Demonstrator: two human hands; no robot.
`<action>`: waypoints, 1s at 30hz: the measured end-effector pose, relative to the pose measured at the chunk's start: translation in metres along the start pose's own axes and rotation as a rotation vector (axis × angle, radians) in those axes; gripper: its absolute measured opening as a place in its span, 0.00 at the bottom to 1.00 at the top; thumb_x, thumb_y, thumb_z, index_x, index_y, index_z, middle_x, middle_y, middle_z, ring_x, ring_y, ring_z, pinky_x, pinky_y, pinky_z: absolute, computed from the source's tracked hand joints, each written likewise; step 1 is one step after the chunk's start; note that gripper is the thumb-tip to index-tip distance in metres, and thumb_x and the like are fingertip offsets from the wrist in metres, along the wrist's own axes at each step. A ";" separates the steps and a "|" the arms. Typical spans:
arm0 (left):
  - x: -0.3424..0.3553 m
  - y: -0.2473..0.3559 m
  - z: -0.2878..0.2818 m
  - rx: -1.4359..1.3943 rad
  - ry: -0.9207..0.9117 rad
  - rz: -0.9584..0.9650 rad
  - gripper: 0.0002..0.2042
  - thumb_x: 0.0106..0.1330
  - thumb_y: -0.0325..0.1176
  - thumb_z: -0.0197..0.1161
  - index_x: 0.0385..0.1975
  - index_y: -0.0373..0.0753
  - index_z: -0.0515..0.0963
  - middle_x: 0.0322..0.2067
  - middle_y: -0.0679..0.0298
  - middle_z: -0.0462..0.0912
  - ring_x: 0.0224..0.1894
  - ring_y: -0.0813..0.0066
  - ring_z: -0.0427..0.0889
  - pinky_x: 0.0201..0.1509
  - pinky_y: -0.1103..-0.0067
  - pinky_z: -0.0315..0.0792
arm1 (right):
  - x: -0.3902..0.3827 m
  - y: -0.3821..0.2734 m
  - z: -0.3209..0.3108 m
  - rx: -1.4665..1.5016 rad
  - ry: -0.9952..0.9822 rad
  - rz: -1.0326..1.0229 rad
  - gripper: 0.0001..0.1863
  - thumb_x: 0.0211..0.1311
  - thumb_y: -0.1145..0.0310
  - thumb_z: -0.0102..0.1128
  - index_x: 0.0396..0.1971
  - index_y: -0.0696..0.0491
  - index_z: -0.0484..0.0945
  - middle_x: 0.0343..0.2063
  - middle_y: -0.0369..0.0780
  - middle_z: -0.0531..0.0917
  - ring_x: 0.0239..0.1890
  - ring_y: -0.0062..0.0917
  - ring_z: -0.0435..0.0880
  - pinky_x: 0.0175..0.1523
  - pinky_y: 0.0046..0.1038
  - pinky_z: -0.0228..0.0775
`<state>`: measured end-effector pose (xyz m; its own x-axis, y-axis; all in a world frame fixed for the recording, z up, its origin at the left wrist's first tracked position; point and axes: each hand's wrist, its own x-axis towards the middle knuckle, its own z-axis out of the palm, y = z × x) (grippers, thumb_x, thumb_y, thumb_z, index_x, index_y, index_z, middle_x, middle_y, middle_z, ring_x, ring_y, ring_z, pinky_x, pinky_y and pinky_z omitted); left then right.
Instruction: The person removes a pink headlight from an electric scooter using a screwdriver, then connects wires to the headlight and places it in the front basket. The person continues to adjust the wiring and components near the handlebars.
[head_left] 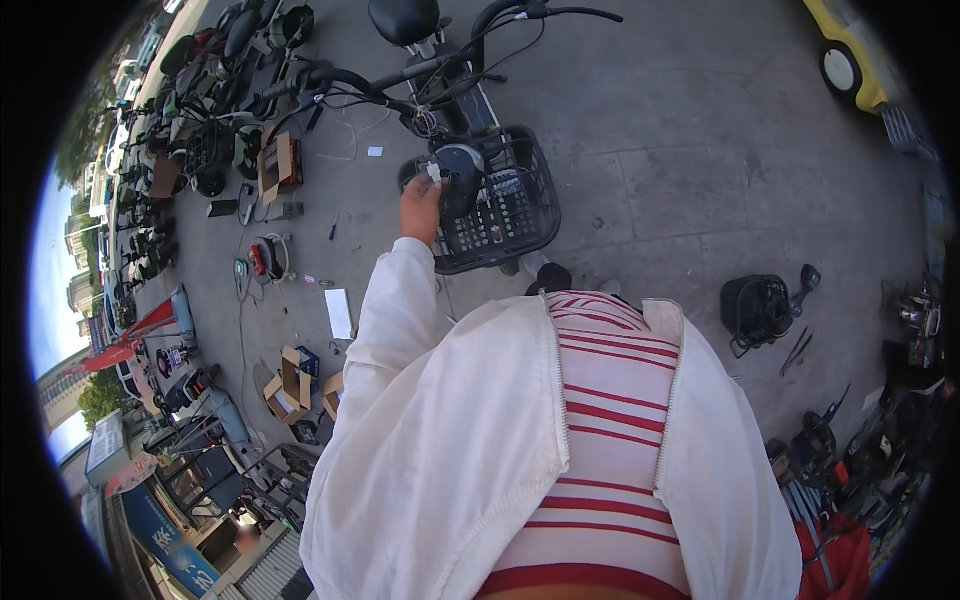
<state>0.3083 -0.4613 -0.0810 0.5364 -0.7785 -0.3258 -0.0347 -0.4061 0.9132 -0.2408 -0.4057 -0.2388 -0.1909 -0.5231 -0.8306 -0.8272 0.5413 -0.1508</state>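
Note:
My left hand (421, 207) reaches forward, its fingers closed around a small white piece (433, 172), perhaps a connector; its exact kind is too small to make out. Right beside the fingers is a dark rounded headlight housing (462, 180) at the front of an electric bike. Below and around the housing sits the bike's black plastic basket (540, 190). Loose wires (427, 122) bunch up just beyond, under the handlebar (400, 75). My right hand is outside the picture.
Parked bikes (240, 60) line the far left. Cardboard boxes (291, 380), an opened box (278, 168) and a red tool with a cord (266, 258) lie on the left ground. To the right stand another black basket (757, 310) and a yellow vehicle (850, 50).

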 end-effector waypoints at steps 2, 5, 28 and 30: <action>0.002 -0.007 -0.003 0.029 0.019 0.021 0.15 0.67 0.26 0.53 0.52 0.29 0.70 0.43 0.58 0.82 0.48 0.73 0.78 0.55 0.79 0.66 | 0.003 0.004 -0.005 -0.006 -0.005 -0.011 0.17 0.66 0.60 0.50 0.44 0.58 0.77 0.35 0.41 0.82 0.34 0.25 0.79 0.42 0.28 0.71; 0.003 -0.009 -0.002 0.096 0.038 0.039 0.15 0.64 0.27 0.56 0.48 0.28 0.74 0.40 0.58 0.83 0.41 0.73 0.80 0.49 0.80 0.69 | 0.006 0.013 -0.013 -0.009 -0.002 -0.014 0.17 0.66 0.60 0.50 0.44 0.58 0.77 0.36 0.40 0.82 0.35 0.24 0.79 0.42 0.28 0.71; 0.032 -0.031 -0.034 0.197 -0.135 0.129 0.10 0.63 0.28 0.59 0.42 0.32 0.77 0.35 0.57 0.83 0.37 0.70 0.81 0.45 0.77 0.72 | -0.048 -0.021 -0.029 -0.091 0.111 0.022 0.18 0.66 0.62 0.50 0.49 0.57 0.77 0.39 0.39 0.82 0.37 0.23 0.79 0.44 0.26 0.70; 0.032 -0.024 -0.035 0.140 -0.206 0.180 0.10 0.63 0.27 0.59 0.42 0.32 0.77 0.36 0.56 0.82 0.38 0.68 0.81 0.47 0.76 0.72 | -0.045 -0.061 -0.034 -0.027 0.153 -0.089 0.18 0.66 0.63 0.50 0.49 0.57 0.77 0.40 0.39 0.82 0.37 0.23 0.79 0.44 0.26 0.70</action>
<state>0.3560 -0.4593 -0.1041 0.3288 -0.9190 -0.2175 -0.2377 -0.3035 0.9227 -0.1996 -0.4377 -0.1741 -0.1930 -0.6637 -0.7227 -0.8577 0.4718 -0.2042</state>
